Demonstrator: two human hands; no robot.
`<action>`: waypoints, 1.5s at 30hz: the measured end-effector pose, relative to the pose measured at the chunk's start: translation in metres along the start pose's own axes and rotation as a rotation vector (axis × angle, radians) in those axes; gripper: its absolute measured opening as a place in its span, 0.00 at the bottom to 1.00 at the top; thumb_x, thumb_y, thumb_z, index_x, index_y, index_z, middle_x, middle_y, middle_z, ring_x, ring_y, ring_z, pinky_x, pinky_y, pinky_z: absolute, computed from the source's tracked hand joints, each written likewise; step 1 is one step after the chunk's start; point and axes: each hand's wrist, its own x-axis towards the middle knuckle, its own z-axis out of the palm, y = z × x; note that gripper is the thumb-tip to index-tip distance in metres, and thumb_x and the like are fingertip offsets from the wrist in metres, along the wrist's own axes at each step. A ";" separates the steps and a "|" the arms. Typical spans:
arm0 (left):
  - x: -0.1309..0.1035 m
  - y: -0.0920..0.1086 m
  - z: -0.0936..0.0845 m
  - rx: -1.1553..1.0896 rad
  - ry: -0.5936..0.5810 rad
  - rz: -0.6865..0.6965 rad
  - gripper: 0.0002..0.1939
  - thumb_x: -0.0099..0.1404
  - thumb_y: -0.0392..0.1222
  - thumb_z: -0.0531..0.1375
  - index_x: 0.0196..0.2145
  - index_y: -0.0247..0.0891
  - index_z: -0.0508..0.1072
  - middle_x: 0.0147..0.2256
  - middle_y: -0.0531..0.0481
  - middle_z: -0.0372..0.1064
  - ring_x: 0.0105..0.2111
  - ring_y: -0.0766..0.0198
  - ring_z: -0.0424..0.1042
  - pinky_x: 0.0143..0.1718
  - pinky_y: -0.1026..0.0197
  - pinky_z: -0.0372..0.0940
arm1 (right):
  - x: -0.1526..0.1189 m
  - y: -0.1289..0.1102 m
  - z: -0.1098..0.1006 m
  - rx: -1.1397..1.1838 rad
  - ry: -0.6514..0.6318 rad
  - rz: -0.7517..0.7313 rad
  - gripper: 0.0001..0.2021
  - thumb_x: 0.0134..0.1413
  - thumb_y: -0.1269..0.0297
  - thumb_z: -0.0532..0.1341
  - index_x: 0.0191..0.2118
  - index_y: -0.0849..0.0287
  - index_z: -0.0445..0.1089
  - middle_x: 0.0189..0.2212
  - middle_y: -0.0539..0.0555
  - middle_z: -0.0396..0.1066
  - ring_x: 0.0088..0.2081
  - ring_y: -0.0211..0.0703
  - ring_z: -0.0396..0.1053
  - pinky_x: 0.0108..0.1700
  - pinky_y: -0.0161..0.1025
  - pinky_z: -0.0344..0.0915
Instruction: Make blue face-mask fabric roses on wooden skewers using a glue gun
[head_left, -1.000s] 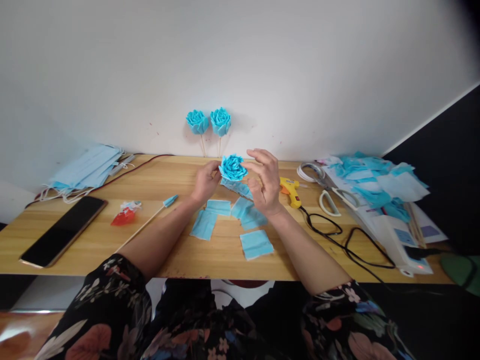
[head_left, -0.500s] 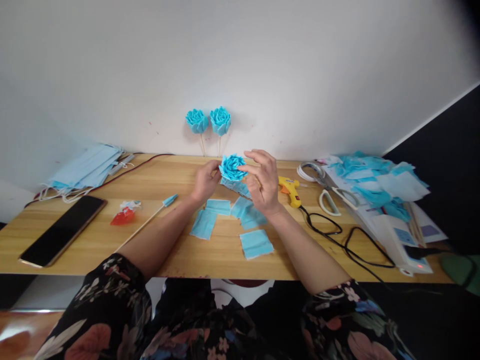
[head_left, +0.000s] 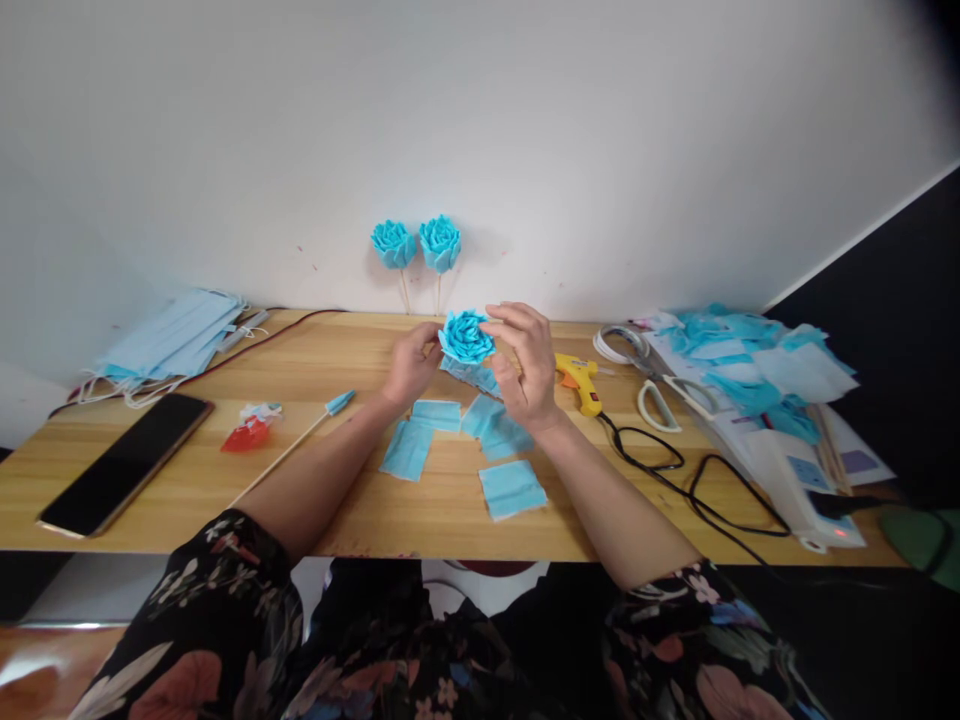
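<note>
Head view: above the counter (head_left: 337, 350), the blue flower (head_left: 466, 338) is pinched by the left hand (head_left: 411, 365), and its petals (head_left: 459, 350) could be bent if pressed hard by the loosely spread right hand (head_left: 527, 362).

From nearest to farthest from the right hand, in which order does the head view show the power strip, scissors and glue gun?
1. Yellow glue gun, just right of the hand.
2. Scissors, farther right.
3. Power strip, far right.
</note>
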 end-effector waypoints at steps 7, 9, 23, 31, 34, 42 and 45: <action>-0.001 0.001 0.001 -0.030 -0.001 0.016 0.07 0.60 0.34 0.59 0.35 0.37 0.75 0.34 0.49 0.76 0.36 0.61 0.73 0.41 0.61 0.66 | -0.001 0.000 0.000 -0.023 -0.014 0.005 0.16 0.70 0.57 0.49 0.56 0.48 0.69 0.55 0.56 0.72 0.59 0.54 0.67 0.59 0.59 0.66; -0.001 0.000 0.001 -0.040 0.002 0.028 0.06 0.60 0.34 0.58 0.34 0.37 0.75 0.33 0.49 0.75 0.36 0.61 0.73 0.41 0.61 0.66 | -0.001 0.000 0.000 -0.020 -0.013 0.002 0.16 0.70 0.57 0.50 0.55 0.48 0.70 0.55 0.56 0.72 0.59 0.53 0.67 0.59 0.59 0.66; -0.001 -0.003 0.002 0.007 0.012 0.045 0.09 0.67 0.44 0.58 0.35 0.37 0.76 0.33 0.47 0.77 0.36 0.58 0.75 0.43 0.57 0.69 | 0.000 0.000 -0.001 -0.007 -0.004 -0.001 0.16 0.70 0.58 0.49 0.55 0.48 0.70 0.55 0.55 0.72 0.58 0.52 0.68 0.60 0.59 0.66; 0.000 -0.004 0.002 0.003 0.003 0.042 0.08 0.67 0.43 0.58 0.35 0.38 0.76 0.35 0.46 0.78 0.39 0.57 0.76 0.46 0.56 0.70 | -0.001 0.000 -0.001 -0.017 -0.016 0.024 0.17 0.70 0.57 0.49 0.55 0.48 0.70 0.55 0.55 0.73 0.59 0.53 0.68 0.60 0.59 0.65; 0.000 -0.004 0.002 0.010 0.009 0.045 0.08 0.66 0.41 0.58 0.35 0.38 0.76 0.35 0.46 0.77 0.39 0.57 0.76 0.45 0.57 0.69 | 0.000 0.000 -0.001 -0.010 0.004 0.015 0.16 0.70 0.59 0.49 0.55 0.48 0.70 0.55 0.55 0.73 0.58 0.52 0.68 0.60 0.58 0.66; 0.000 -0.002 0.001 0.032 0.003 0.020 0.07 0.66 0.41 0.57 0.33 0.38 0.75 0.34 0.47 0.77 0.37 0.58 0.75 0.44 0.58 0.69 | 0.000 0.000 -0.002 -0.029 0.015 0.046 0.16 0.70 0.58 0.49 0.55 0.49 0.70 0.53 0.56 0.73 0.57 0.52 0.69 0.60 0.58 0.66; 0.000 0.001 0.000 0.045 -0.004 0.010 0.07 0.66 0.40 0.57 0.34 0.38 0.75 0.33 0.48 0.77 0.37 0.58 0.75 0.44 0.58 0.68 | 0.000 0.000 -0.001 -0.032 0.030 0.042 0.16 0.70 0.59 0.50 0.56 0.49 0.70 0.53 0.56 0.73 0.57 0.52 0.69 0.59 0.58 0.66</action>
